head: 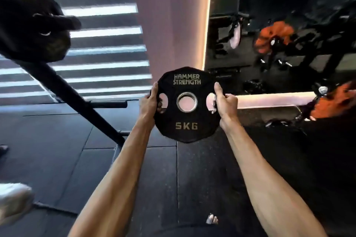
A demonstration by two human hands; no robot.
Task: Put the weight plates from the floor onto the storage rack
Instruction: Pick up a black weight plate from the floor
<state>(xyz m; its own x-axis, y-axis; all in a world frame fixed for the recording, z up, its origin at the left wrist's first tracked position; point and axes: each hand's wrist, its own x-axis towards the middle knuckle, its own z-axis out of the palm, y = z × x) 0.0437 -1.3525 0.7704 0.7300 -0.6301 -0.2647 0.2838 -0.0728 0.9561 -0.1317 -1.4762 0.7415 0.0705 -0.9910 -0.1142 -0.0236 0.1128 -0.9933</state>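
A black 5 kg weight plate [186,119] with gold lettering and a steel centre ring is held upright in front of me, above the floor. My left hand [149,102] grips its left edge with fingers through the left grip hole. My right hand [225,102] grips the right edge the same way. The storage rack [65,90], a slanted black post, rises at the left. A large black plate [28,23] hangs on it at the upper left, with a black peg sticking out.
Dark rubber floor tiles [57,159] lie below. A pink pillar [169,25] and a lit window blind [107,50] stand behind. A mirror at the right shows gym machines with orange parts [273,34]. A white shoe [13,202] shows at the lower left.
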